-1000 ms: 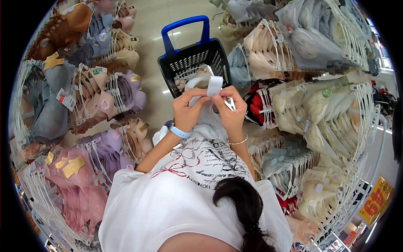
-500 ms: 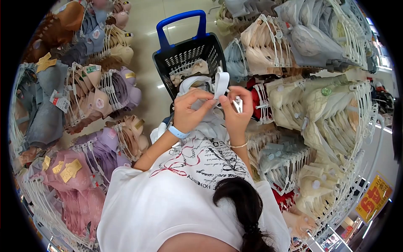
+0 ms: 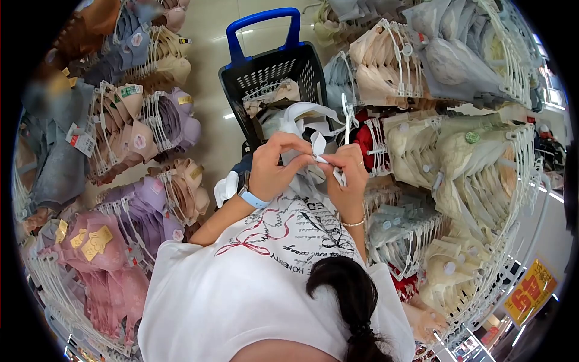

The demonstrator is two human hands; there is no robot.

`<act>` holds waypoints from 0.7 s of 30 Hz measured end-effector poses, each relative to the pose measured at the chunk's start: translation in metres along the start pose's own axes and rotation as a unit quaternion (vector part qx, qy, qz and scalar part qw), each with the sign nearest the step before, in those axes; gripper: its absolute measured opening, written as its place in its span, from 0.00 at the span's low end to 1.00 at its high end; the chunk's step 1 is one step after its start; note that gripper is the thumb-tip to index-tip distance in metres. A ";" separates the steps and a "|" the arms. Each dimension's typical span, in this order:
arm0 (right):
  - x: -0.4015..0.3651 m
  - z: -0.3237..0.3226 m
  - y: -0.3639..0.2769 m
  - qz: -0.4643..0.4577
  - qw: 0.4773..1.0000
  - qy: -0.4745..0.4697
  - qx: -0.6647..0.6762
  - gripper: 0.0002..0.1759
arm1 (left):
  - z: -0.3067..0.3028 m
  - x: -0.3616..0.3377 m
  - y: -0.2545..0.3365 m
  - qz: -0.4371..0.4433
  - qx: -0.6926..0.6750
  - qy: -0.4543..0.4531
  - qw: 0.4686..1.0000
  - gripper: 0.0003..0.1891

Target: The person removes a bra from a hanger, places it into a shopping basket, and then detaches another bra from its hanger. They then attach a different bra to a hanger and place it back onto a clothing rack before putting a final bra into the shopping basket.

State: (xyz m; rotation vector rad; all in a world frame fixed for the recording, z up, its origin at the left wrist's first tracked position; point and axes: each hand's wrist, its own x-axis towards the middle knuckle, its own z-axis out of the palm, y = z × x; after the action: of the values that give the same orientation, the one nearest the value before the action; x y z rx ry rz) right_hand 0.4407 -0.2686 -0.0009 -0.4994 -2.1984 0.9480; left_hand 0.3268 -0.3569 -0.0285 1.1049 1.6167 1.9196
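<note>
In front of my chest, both hands meet at a white strap (image 3: 318,145), twisted into a small loop between them. My left hand (image 3: 274,166), wearing a watch with a light blue band, pinches the strap between thumb and fingertips. Opposite it, my right hand (image 3: 350,175) is closed on the strap too, fingertips almost touching the left ones. A white plastic hanger (image 3: 347,117) sticks up just above the right hand's fingers. More of the white bra (image 3: 301,114) that the strap belongs to hangs beyond my hands, overlapping the basket in view; its lower part is hidden.
A black shopping basket (image 3: 315,66) with a blue handle (image 3: 265,19) stands ahead, holding beige garments (image 3: 280,93). Racks of bras on hangers line both sides: pink (image 3: 99,241) and purple (image 3: 142,208) on the left, cream (image 3: 467,151) and grey (image 3: 461,54) on the right.
The strap's tall loop has become smaller and twisted. My right hand has turned and its fingers have closed in, while the hanger now points upward above it.
</note>
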 end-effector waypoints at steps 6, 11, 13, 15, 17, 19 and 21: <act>-0.008 -0.005 -0.008 0.028 0.997 -0.006 0.068 0.09 | -0.007 0.010 0.002 0.116 0.179 -0.149 0.966 0.17; -0.017 -0.009 -0.008 0.027 0.996 -0.003 0.087 0.09 | -0.001 -0.006 -0.008 0.062 0.002 -0.289 0.955 0.08; -0.018 -0.011 -0.007 0.031 0.995 -0.004 0.094 0.09 | -0.001 -0.007 -0.006 0.030 -0.018 -0.303 0.952 0.07; -0.019 -0.010 -0.004 0.024 0.994 -0.002 0.104 0.09 | -0.002 -0.004 -0.001 0.015 -0.012 -0.315 0.949 0.07; -0.020 -0.011 -0.002 0.025 0.995 -0.003 0.101 0.09 | -0.001 -0.004 0.003 -0.013 -0.013 -0.322 0.946 0.06; -0.020 -0.011 -0.001 0.025 0.995 -0.005 0.099 0.09 | -0.002 -0.006 0.004 -0.041 -0.013 -0.329 0.943 0.05; -0.018 -0.010 -0.001 0.027 0.995 0.004 0.098 0.08 | -0.004 -0.010 0.001 -0.261 -0.095 -0.322 0.905 0.08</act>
State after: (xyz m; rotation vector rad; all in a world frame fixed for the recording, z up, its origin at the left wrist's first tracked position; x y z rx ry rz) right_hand 0.4606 -0.2746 -0.0028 -0.4701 -2.0664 1.1735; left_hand 0.3299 -0.3669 -0.0308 0.9542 1.1619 1.1601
